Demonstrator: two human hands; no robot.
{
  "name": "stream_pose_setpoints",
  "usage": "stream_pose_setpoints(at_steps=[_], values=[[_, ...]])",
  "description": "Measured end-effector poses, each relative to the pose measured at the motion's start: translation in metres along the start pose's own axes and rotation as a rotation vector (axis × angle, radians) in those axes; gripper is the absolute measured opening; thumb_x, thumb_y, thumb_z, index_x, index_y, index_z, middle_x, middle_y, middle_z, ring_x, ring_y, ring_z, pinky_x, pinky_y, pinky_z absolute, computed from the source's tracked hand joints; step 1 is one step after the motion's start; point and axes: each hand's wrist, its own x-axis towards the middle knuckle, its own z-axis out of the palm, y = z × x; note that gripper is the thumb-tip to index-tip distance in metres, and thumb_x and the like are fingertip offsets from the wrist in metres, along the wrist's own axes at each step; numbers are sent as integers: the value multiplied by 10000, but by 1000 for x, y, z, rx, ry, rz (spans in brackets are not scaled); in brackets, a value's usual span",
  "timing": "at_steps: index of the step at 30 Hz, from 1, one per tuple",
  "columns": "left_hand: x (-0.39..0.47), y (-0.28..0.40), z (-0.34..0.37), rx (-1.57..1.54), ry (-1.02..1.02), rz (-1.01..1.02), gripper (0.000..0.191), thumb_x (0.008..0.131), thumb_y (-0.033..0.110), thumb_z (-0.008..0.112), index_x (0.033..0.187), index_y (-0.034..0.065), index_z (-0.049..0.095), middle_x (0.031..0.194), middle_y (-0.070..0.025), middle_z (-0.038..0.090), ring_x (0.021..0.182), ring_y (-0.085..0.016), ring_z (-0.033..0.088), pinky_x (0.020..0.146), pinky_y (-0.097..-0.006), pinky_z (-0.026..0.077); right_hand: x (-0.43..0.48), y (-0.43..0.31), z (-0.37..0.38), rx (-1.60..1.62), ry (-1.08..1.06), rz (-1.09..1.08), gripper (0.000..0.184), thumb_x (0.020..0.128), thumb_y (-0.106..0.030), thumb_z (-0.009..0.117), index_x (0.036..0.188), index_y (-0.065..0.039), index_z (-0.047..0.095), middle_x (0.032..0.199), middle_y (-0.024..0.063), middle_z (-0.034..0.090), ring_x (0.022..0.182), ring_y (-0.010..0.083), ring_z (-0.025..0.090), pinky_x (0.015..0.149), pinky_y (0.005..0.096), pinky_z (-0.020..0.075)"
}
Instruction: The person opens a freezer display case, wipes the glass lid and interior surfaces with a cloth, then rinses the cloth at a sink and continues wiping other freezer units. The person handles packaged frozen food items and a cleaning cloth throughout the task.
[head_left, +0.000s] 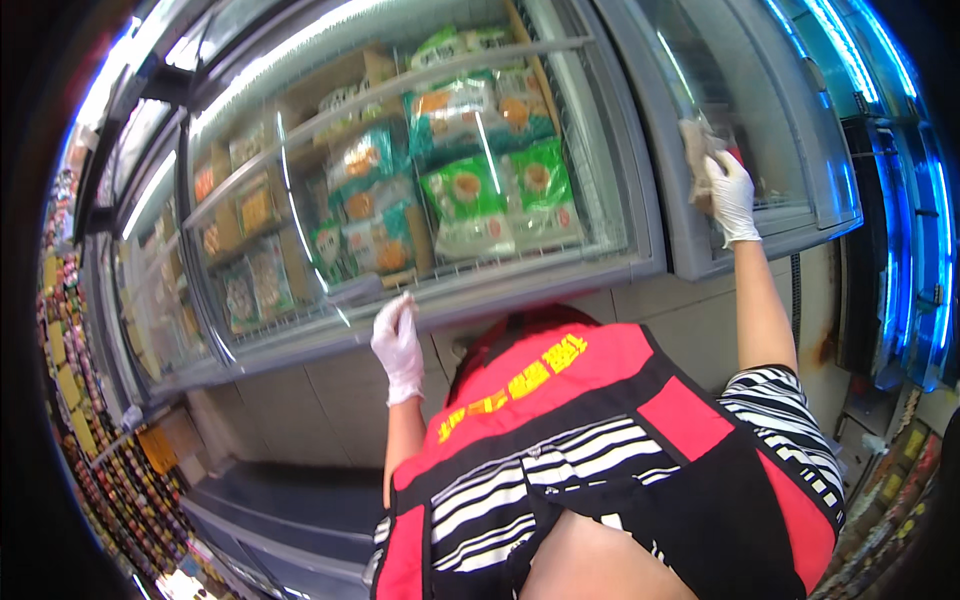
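Observation:
My right hand (731, 191), in a thin white glove, is closed on a beige cloth (697, 161) and holds it against the glass of the right-hand chest freezer (675, 217). My left hand (399, 345), gloved too, is raised beside the front edge of the middle freezer (525, 281), fingertips drawn together; whether something small is between them cannot be told. Under the middle freezer's glass lie green food bags (465, 195), teal and white bags (450, 112) and cardboard boxes (375, 67) with packets.
At the far left rise shelves crowded with small goods (112, 450). A dark grey low bench or case (292, 517) stands at lower left. Blue-lit glass tanks or cases (900, 225) line the right side. Tiled wall or panel (292, 412) shows below the freezers.

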Motion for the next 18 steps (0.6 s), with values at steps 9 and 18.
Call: stream_pose_setpoints(at_steps=[9,18], values=[[-46,-20,-45,-38,63,-64,175,891,-32,576,1033,13,666,961,-77,673,830,-123,638,790,-249,505,-145,-68,101,-261,-344,-777,154,698,-220,713,849,-200,693,867,2,576,938,254,538,793,425,341],[-119,-65,-102,-140,248,-296,161,907,-12,568,1039,-6,659,970,-90,667,837,-140,641,782,-263,533,-228,-204,274,-116,-415,-1181,153,705,-298,644,793,-181,602,869,26,551,889,243,554,739,436,368]])
